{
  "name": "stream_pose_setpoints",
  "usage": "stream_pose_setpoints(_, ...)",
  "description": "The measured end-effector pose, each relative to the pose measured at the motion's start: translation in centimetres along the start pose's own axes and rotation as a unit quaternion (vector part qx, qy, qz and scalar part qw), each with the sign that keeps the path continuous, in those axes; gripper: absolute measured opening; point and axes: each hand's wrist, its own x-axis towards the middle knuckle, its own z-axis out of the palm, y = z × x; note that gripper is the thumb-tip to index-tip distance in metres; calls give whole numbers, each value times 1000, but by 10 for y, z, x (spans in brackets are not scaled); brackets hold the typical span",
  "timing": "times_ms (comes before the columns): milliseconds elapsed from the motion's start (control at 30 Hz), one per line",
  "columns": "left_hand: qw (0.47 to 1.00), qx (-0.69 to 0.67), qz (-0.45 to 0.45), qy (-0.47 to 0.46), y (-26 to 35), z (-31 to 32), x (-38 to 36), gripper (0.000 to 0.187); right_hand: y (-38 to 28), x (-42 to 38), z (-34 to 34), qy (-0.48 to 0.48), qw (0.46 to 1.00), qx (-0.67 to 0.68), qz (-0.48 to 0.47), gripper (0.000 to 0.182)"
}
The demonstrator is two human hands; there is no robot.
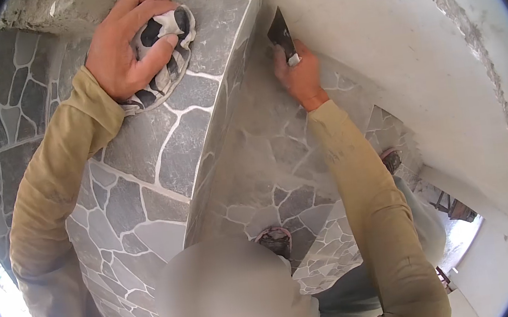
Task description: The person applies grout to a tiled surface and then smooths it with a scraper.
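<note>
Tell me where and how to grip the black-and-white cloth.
Probably best from above, on the cloth's raised, bunched folds, with thumb opposite fingers, as the left hand has it. It lies crumpled on the tiled surface, its rim spread low while those folds stand up.

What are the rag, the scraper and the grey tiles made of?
The rag looks like soft, dull cloth: it bunches into folds. The scraper seems to have a thin metal blade, since it's flat, dark and sharp-cornered, though plastic is possible. The tiles look like matt stone, with uneven grey patches and pale lines, or maybe stone-patterned ceramic.
</note>
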Motion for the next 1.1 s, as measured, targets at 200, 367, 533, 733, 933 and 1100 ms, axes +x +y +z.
stream_pose_setpoints(200,1000,-21,-8,7,4,2,-2,40,-14,-2,2,-21,997,-72,-7,11)
stream_pose_setpoints(367,1000,-18,-9,0,2,1,-2,38,-11,1,2,23,998,-41,-32,14)
stream_pose_setpoints(533,999,0,35,14,-5,1,-4,38,-14,3,-5,9,997,16,72,15)
stream_pose_setpoints(733,999,-2,28,21,-4,3,-4,39,-13,21,-8,38,997,-25,-60,15)
stream_pose_setpoints(933,998,-34,39,38,-12,5,-6,43,-31,17,-6,-1,999,-5,34,13)
stream_pose_setpoints(1100,998,-37,45,40,-15,3,-5,43,-27,20,-11,4,999,29,42,15)
